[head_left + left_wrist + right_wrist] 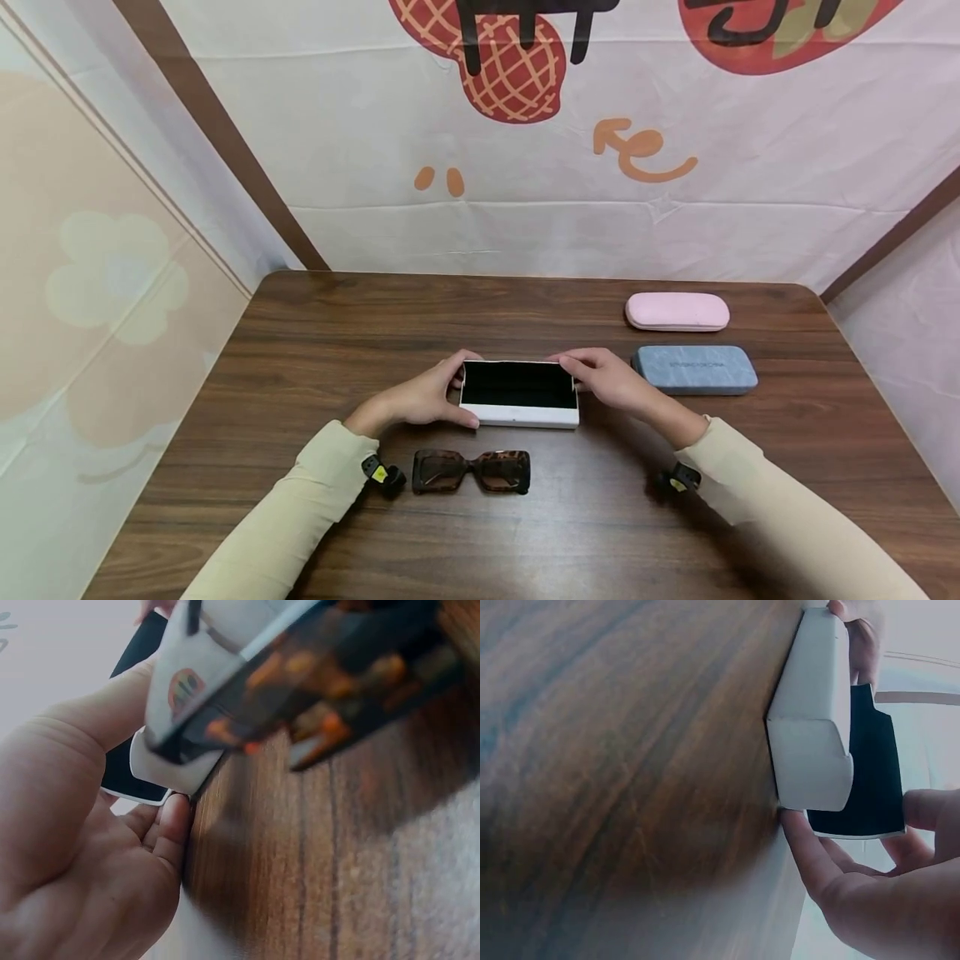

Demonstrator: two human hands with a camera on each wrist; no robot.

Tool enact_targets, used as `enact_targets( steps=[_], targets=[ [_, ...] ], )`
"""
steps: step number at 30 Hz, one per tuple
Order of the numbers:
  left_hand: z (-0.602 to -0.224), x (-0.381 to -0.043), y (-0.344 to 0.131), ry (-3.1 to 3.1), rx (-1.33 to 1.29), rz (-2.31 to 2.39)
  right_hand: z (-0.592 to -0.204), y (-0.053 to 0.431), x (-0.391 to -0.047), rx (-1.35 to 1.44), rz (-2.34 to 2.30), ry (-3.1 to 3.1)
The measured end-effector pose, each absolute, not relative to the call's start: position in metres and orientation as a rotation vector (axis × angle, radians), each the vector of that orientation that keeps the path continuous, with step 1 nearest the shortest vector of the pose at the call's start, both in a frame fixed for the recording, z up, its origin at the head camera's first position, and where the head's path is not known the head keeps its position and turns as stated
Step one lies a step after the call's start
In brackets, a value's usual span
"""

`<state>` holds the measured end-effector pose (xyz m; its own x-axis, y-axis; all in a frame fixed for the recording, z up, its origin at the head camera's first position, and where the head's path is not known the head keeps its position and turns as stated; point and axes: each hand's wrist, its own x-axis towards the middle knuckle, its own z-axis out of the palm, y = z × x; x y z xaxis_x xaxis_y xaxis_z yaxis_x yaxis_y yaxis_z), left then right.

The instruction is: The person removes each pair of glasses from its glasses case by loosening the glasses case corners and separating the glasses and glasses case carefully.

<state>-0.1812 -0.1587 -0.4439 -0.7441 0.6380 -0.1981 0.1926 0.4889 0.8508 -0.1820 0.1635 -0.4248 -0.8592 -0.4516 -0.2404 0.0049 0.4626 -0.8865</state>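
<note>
A white glasses case [517,417] with a black lining [517,383] lies on the table, its lid raised at the back. My left hand [427,393] grips its left end, thumb at the front corner and fingers round behind. At the right end, my right hand [611,383] pinches the raised lid [876,776], thumb at its edge and fingers behind and beneath. Tortoiseshell sunglasses [471,472] lie in front of the case, lenses towards me. In the left wrist view the sunglasses [330,682] loom blurred before the case.
A blue glasses case [695,370] with dark lettering lies just right of my right hand. Behind it is a pink glasses case [677,312]. The brown wooden table [337,317] ends at a printed cloth wall [337,142].
</note>
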Motion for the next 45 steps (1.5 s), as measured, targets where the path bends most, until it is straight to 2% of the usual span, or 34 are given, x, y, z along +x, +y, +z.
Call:
enact_targets(
  steps=[15, 45],
  targets=[
    [-0.446, -0.182, -0.158, 2.255, 0.730, 1.212, -0.418, 0.169, -0.187, -0.398, -1.357, 2.164],
    [-0.444, -0.182, -0.158, 2.253, 0.737, 1.174, -0.426, 0.176, -0.178, -0.829, -1.129, 2.377]
  ],
)
